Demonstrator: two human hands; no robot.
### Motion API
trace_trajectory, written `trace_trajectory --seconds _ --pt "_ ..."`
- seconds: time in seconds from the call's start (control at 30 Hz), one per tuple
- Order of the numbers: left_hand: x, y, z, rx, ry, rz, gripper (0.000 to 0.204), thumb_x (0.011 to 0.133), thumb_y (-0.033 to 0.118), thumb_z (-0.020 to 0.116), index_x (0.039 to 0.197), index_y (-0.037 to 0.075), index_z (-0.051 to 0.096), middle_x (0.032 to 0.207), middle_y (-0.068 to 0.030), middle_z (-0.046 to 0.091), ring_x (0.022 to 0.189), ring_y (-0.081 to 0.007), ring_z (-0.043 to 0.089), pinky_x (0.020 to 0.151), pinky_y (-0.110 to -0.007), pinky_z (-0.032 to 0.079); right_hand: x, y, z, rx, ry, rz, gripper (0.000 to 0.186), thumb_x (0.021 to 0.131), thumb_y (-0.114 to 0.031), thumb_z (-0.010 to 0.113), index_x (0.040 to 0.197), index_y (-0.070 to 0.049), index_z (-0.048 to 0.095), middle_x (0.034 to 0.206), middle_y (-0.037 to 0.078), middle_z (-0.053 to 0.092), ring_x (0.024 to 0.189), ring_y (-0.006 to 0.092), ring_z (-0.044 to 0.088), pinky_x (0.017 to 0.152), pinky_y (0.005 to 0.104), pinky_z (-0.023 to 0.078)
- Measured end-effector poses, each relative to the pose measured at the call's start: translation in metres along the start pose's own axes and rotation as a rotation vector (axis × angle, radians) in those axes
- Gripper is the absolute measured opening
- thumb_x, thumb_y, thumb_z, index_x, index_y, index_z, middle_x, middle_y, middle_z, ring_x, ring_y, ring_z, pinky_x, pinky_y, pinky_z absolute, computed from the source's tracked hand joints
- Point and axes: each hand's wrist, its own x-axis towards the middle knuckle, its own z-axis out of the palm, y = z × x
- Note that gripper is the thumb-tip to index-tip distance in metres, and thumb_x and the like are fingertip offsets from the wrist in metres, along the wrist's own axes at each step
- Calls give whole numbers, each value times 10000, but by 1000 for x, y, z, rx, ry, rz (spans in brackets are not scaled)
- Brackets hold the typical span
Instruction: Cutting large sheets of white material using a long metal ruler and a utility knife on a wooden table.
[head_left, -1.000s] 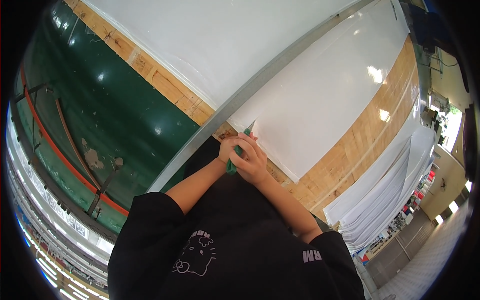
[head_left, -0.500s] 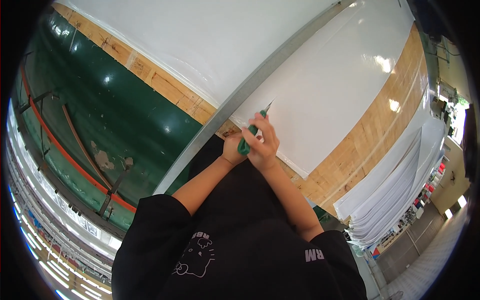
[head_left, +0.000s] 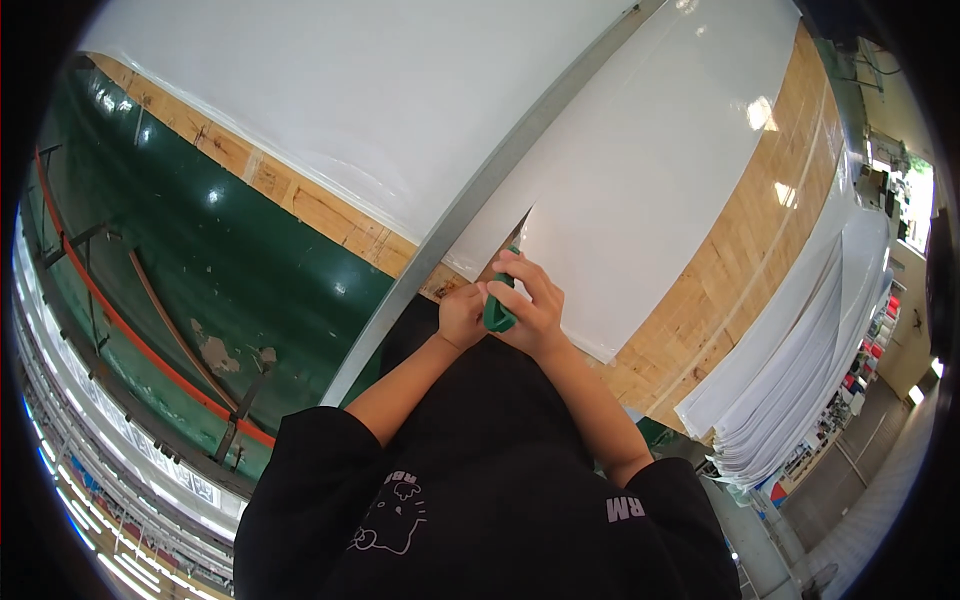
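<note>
My right hand is closed round the green handles of a pair of scissors, whose dark pointed blade reaches away from me over a white sheet. Beside the blade a narrow gap in the sheet shows brown wood. Close to the scissors' handles, my left hand is curled at the sheet's near edge; its fingertips are hidden, so what it grips cannot be made out. A long grey metal bar runs slantwise across the sheeting, just left of both hands.
Under the sheeting is a wooden tabletop. More white sheeting spreads left of the bar. A stack of white sheets hangs at the right. Dark green material and an orange rail lie to the left.
The scissors and my right hand have drawn slightly back toward me. A brown gap now shows in the white sheet along the blade. My left hand remains close beside it.
</note>
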Motion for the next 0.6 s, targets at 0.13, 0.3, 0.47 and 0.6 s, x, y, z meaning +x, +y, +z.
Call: trace_trajectory --seconds 0.13,0.3,0.47,0.6 --pt "-1 1 0 21 -12 -46 87 727 141 673 748 90 607 656 -85 571 557 -270 594 468 -363 459 0 6 2 -60 -61 11 311 599 -47 710 878 -139 607 965 70 601 931 287 645 776 387 559" --pt "3 6 -7 42 -16 -6 105 677 93 680 760 83 616 662 -81 569 553 -266 589 467 -360 458 8 18 5 -84 -56 -9 342 569 -43 697 888 -131 613 982 79 601 960 308 633 809 406 547" --pt "9 13 -13 -15 -123 -65 85 777 148 687 785 72 649 637 -72 539 516 -254 541 472 -352 428 18 39 -4 -126 -74 37 349 561 48 628 855 -135 576 1000 74 564 1025 302 600 890 440 517" --pt "12 18 -16 -44 -165 -35 116 823 175 671 793 64 658 612 -79 516 510 -252 523 474 -356 412 30 62 -8 -115 -44 13 367 571 94 604 863 -126 575 1034 74 551 1052 312 585 932 462 496"
